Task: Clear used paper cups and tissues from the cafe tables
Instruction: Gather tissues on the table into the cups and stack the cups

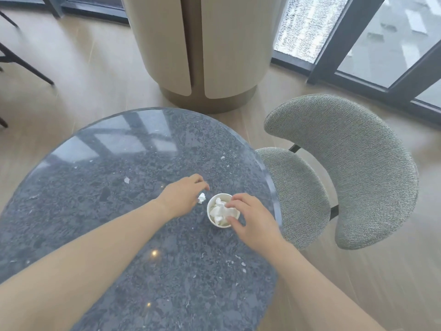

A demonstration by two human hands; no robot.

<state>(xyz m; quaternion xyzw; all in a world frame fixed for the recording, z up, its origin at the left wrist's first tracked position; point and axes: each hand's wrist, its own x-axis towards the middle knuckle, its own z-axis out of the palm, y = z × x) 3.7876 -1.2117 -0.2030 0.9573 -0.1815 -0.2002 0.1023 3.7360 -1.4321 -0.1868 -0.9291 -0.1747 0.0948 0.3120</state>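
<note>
A white paper cup (pixel 213 220) stands upright on the round dark stone table (pixel 119 187), near its right edge. Crumpled white tissue (pixel 219 211) fills the cup. My right hand (pixel 250 217) rests over the cup's right rim, fingers curled around the rim and touching the tissue inside. Just left of the cup, my left hand (pixel 182 195) holds a small crumpled tissue ball (pixel 202 198) under its fingers, close above the tabletop.
Small white paper scraps (pixel 126 180) lie scattered on the table. A grey upholstered chair (pixel 346 168) stands tucked against the table's right side. A wide beige column (pixel 202 51) rises behind the table. Dark chair legs (pixel 21 63) show far left; windows at right.
</note>
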